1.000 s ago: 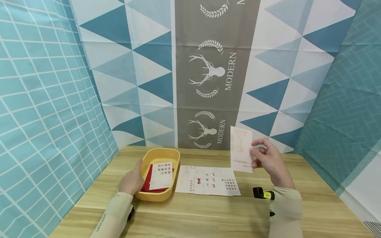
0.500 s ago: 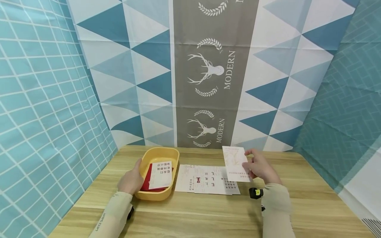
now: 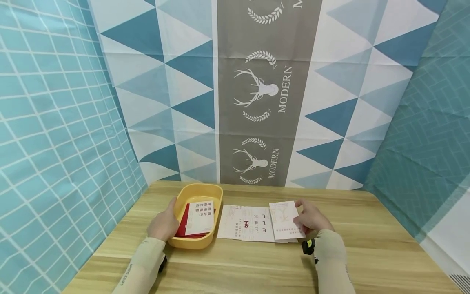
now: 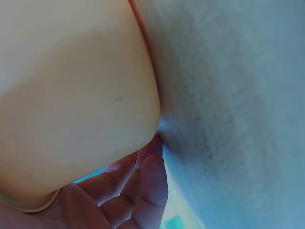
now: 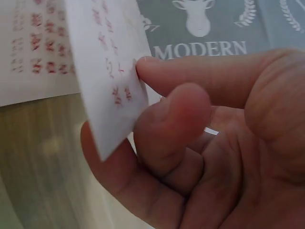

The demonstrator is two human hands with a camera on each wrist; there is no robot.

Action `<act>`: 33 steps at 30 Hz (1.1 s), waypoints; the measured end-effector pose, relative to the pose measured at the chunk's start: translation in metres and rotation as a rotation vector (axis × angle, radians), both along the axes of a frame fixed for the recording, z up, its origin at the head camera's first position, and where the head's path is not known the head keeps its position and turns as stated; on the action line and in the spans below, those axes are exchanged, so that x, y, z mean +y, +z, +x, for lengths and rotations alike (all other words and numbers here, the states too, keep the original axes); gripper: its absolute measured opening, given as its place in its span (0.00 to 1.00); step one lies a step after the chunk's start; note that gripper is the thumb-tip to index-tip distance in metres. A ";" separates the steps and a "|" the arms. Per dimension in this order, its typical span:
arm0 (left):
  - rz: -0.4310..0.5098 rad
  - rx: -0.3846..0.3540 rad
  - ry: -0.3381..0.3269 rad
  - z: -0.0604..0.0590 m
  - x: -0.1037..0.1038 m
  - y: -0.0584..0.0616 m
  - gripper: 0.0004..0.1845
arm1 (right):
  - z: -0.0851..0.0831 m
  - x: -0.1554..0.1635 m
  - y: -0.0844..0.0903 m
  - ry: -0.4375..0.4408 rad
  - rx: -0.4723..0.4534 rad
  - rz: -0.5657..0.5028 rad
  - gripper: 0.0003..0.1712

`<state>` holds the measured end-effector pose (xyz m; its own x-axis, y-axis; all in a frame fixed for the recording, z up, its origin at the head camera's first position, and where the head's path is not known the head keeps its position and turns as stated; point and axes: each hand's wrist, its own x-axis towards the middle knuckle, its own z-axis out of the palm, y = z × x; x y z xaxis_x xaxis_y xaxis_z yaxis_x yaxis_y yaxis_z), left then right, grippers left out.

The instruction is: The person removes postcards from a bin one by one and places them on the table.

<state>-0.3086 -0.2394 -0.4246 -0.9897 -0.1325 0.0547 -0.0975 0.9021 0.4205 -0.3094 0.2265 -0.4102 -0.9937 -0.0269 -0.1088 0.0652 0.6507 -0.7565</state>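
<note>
My right hand [image 3: 310, 220] pinches a white card [image 3: 284, 219] with red print, low over the right end of a row of white printed cards [image 3: 245, 223] on the wooden table [image 3: 367, 253]. In the right wrist view the card [image 5: 107, 71] sits between thumb and fingers [image 5: 171, 124]. My left hand [image 3: 164, 223] grips the left side of a yellow tray [image 3: 198, 192]; the left wrist view shows the fingers [image 4: 143, 186] under the tray wall [image 4: 71, 95]. Inside the tray lie a white card [image 3: 200, 217] and a red card [image 3: 182, 224].
Patterned curtains with blue triangles and a grey deer strip [image 3: 260, 94] hang behind and to both sides of the table. A small black and yellow device [image 3: 307, 246] is strapped at my right wrist. Bare wood lies right of the cards and along the front edge.
My right hand has brought the white card down from upright in the air to just over the right end of the card row. The left hand has stayed on the tray.
</note>
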 end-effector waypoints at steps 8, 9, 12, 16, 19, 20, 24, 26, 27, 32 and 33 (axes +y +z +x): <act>0.003 -0.005 0.005 -0.001 0.000 -0.001 0.39 | 0.000 -0.001 -0.011 -0.018 -0.030 -0.029 0.30; 0.004 -0.006 0.005 -0.001 0.000 0.000 0.40 | -0.001 -0.001 -0.011 -0.022 -0.031 -0.026 0.30; -0.001 -0.004 0.001 -0.001 0.000 0.000 0.40 | -0.004 -0.001 -0.013 -0.020 -0.032 -0.012 0.30; -0.012 -0.002 0.000 -0.001 0.000 0.000 0.39 | -0.007 0.000 -0.015 -0.015 -0.033 0.000 0.29; -0.015 -0.004 0.001 -0.001 0.000 -0.001 0.39 | -0.009 0.000 -0.018 -0.019 -0.040 0.002 0.28; -0.014 -0.005 0.001 -0.001 0.000 -0.001 0.39 | -0.009 0.000 -0.018 -0.020 -0.042 0.000 0.28; -0.008 -0.003 0.000 -0.002 -0.001 -0.001 0.39 | -0.010 0.000 -0.019 -0.038 -0.047 -0.008 0.27; -0.003 -0.003 0.001 -0.002 -0.001 -0.001 0.39 | -0.011 -0.001 -0.020 -0.044 -0.046 -0.007 0.27; -0.001 -0.004 0.001 -0.002 -0.001 -0.001 0.39 | -0.011 -0.001 -0.021 -0.042 -0.047 -0.005 0.27; 0.006 -0.013 0.000 -0.003 -0.002 -0.001 0.40 | -0.009 -0.001 -0.023 -0.043 -0.054 -0.015 0.27; 0.006 -0.014 0.000 -0.003 -0.001 0.000 0.40 | -0.008 0.000 -0.023 -0.040 -0.053 -0.014 0.26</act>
